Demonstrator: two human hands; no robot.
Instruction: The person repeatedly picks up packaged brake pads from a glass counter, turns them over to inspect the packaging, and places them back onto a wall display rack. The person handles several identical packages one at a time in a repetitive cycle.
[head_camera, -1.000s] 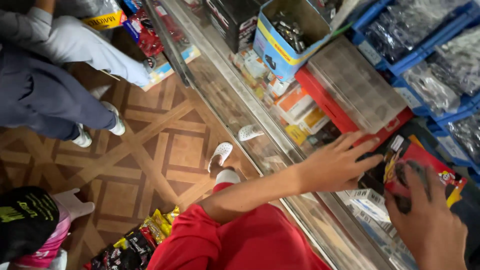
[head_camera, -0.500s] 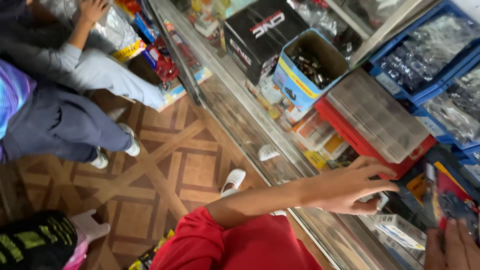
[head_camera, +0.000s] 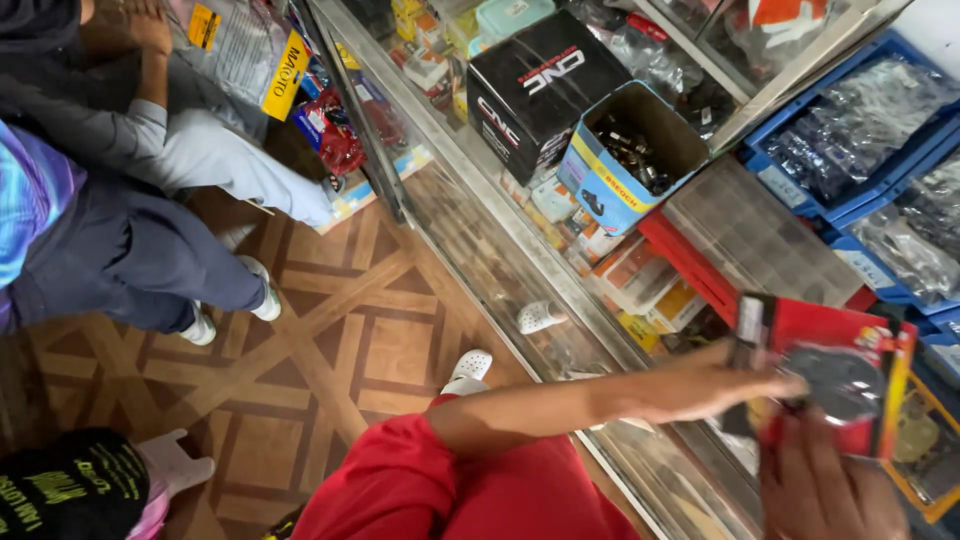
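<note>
While the view has swung left since half a second ago, the red blister pack (head_camera: 835, 375) has come up from the lower right corner and now sits mid-right, lifted over the glass surface (head_camera: 480, 240). Right hand (head_camera: 825, 490) grips the pack from below, fingers closed on its lower edge. Left hand (head_camera: 720, 380) has slid right along the surface and now touches the pack's left edge; blurred, so cannot tell if it is open or closed on it. Black box (head_camera: 535, 85) and blue carton of small parts (head_camera: 625, 150) now show fully. Surface edge runs diagonally from top centre to bottom right. Open room: parquet floor (head_camera: 330, 330) left of that edge, with another person's legs (head_camera: 130, 260) well apart. Right side crowded by blue bins (head_camera: 850, 150).
</note>
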